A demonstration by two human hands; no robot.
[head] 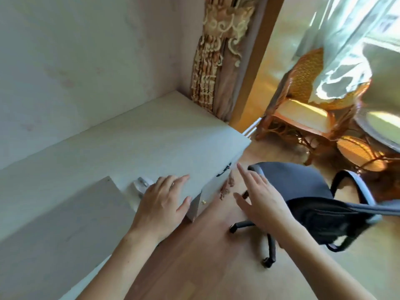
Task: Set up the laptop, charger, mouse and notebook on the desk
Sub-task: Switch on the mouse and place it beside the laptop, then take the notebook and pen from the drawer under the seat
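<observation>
A pale wooden desk (134, 144) runs along the wall from the lower left to the middle. Its top is bare apart from a small clear object (142, 184) near the front edge; I cannot tell what that object is. My left hand (164, 202) lies flat over the desk's front edge next to it, fingers spread, holding nothing. My right hand (257, 195) hovers open over the floor between the desk and a dark office chair (303, 198). No laptop, charger, mouse or notebook is in view.
The desk's end panel carries a dark handle (224, 169). A patterned curtain (216, 61) hangs at the desk's far end. Beyond a doorway stand a wicker armchair (303, 105) and a round table (381, 128). The floor is wood laminate (205, 256).
</observation>
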